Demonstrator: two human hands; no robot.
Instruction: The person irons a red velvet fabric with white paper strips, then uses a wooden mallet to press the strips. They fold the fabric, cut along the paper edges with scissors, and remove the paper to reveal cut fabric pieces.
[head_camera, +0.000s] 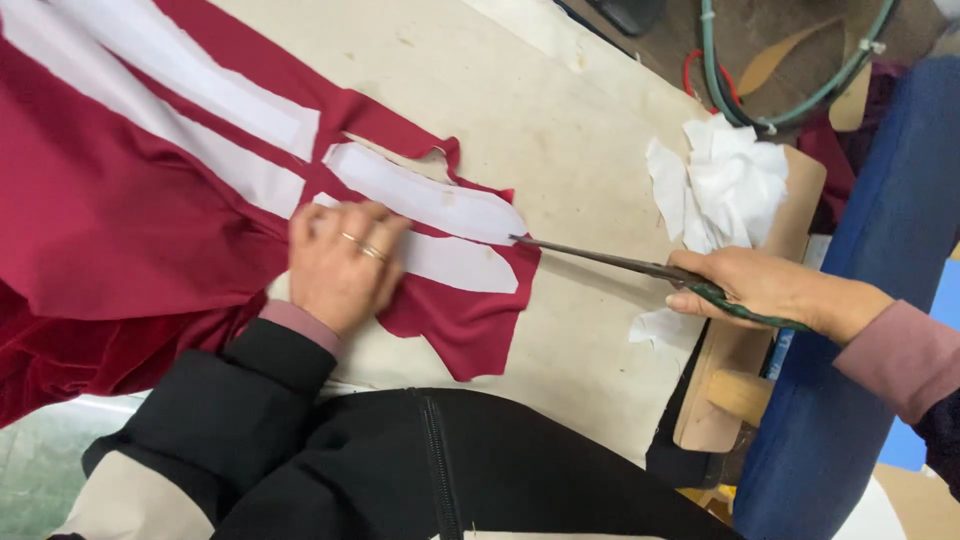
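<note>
Dark red fabric (110, 210) lies spread over a beige table (560, 150), with several long white pattern strips (420, 195) laid on it. My left hand (342, 262), rings on two fingers, presses flat on the fabric beside the strips. My right hand (752, 282) grips long scissors (610, 262) with green handles. The blades point left and their tip touches the fabric's right edge, between two white strips.
A pile of white scraps (725, 180) sits on a wooden board (745, 350) at the table's right edge. A blue padded surface (880, 270) stands to the right. Green and red hoses (780, 95) lie on the floor beyond.
</note>
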